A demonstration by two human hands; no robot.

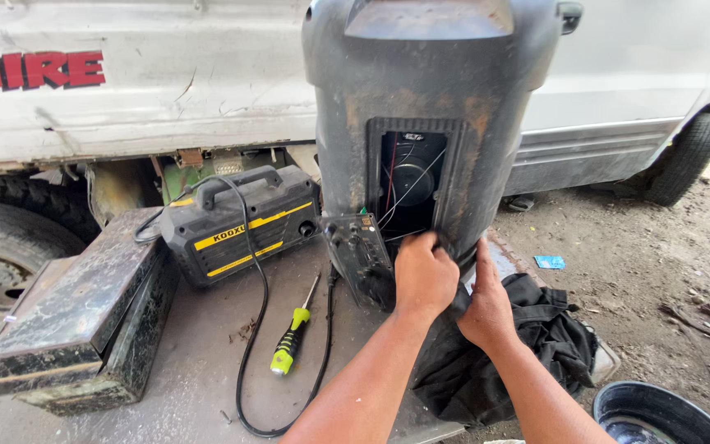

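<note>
A tall grey, rust-stained speaker cabinet (421,107) stands upright on a metal table (207,362). Its back has a rectangular opening (411,185) showing a speaker cone and wires. A black control panel (361,255) hangs out of the opening at the lower left. My left hand (425,275) grips the bottom edge of the opening beside that panel. My right hand (485,308) presses against the cabinet's lower right side, by a black cloth (536,337). A screwdriver (292,337) with a yellow-green and black handle lies on the table to the left.
A black and yellow power unit (240,222) with a black cable (256,329) sits behind the screwdriver. A worn dark metal box (84,312) lies at the left. A white truck (141,82) stands behind. A black tub (659,415) sits at the lower right on dirt ground.
</note>
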